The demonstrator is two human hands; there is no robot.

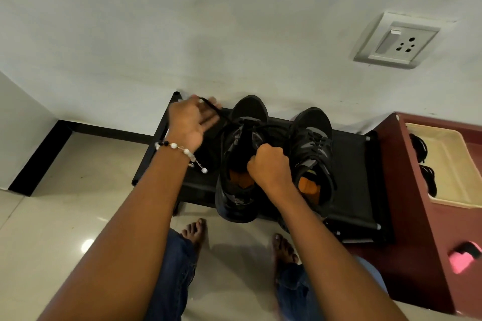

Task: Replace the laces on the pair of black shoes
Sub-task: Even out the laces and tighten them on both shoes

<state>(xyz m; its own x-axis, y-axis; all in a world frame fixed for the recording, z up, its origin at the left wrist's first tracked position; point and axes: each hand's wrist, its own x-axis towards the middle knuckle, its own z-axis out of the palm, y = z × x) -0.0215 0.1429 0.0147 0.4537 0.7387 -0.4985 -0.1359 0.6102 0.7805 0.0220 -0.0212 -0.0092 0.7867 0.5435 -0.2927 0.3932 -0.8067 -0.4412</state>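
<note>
**Lace Drawn Out of the Near Shoe**

The black lace-up sports shoe with an orange insole [238,164] stood on the low black fabric-topped rack [357,177], toe toward the wall, next to its matching black shoe [313,151], which was laced. A thin black shoelace [216,112] ran from the eyelets of the near shoe up and to the left. The person's left hand [190,122] was raised there with the fingers mostly spread; the lace crossed them, but whether thumb and finger pinched it could not be told with certainty. The right hand [268,167] was clenched at the tongue and collar of the same shoe, grasping it, probably to keep the shoe steady while the lace was pulled sideways. It seemed the old lace was being taken out, so the task was at an early stage.

A bead bracelet [180,150] hung on the left wrist. On the right stood a dark red cabinet [407,242] holding a cream plastic tray [451,164] with dark items inside, too unclear to name. A white wall socket [396,40] was above. The person's bare feet were on the shiny tiled floor [65,203], just in front of the rack.
</note>
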